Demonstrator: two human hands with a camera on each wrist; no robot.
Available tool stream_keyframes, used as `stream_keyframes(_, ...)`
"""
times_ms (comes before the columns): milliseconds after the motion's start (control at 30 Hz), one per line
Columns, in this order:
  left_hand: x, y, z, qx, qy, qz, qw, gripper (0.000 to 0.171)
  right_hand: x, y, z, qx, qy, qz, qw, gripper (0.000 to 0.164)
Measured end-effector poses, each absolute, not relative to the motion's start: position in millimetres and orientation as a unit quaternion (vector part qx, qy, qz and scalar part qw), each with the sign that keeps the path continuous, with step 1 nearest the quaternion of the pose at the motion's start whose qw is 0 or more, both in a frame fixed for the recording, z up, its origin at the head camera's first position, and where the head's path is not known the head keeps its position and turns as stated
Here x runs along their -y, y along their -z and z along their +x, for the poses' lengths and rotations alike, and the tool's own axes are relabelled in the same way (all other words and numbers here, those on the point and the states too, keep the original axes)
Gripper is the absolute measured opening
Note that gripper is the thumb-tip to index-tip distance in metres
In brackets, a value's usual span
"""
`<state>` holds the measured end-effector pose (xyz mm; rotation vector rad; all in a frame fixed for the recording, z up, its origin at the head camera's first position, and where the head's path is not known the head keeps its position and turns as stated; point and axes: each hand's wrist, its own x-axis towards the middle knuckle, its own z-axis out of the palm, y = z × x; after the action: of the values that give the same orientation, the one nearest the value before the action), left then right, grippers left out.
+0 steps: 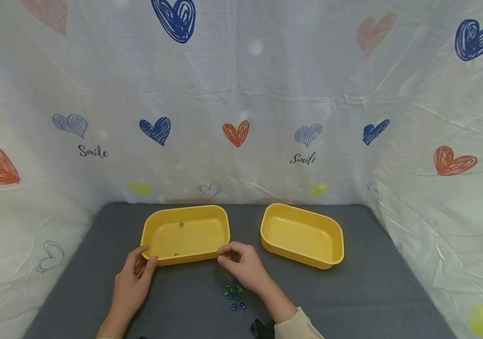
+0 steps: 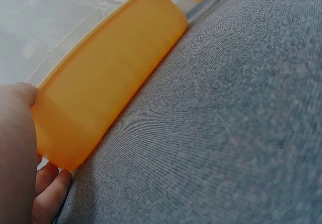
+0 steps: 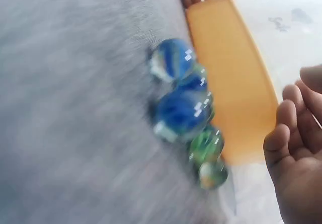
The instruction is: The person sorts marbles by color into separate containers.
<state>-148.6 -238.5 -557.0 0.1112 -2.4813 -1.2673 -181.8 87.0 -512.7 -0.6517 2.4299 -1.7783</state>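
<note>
Yellow rectangular tray (image 1: 184, 239) is gripped at one corner by the left hand (image 1: 132, 278); the right hand (image 1: 245, 267), its hold unclear, is near blue and green glass marbles (image 3: 182, 114).

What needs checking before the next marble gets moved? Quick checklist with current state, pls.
1. Left tray steadied: left hand grips its near left corner. Ok.
2. Left tray's colours unmixed: the two marbles showing in it are both green. Ok.
3. Loose pile separated by colour: blue marbles and green marbles lie close together on the table. Not ok.
4. Right tray upright, open side up: ok.
5. Right hand free: fingers bent beside the left tray's near right corner; whether they hold anything, cannot tell.
</note>
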Motion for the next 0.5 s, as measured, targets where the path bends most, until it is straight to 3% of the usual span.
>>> stream_keyframes(500,239,557,-149,0.874,0.451,0.038,0.177,0.051,-116,544,-173,-0.790,0.549,-0.247,0.116,0.015)
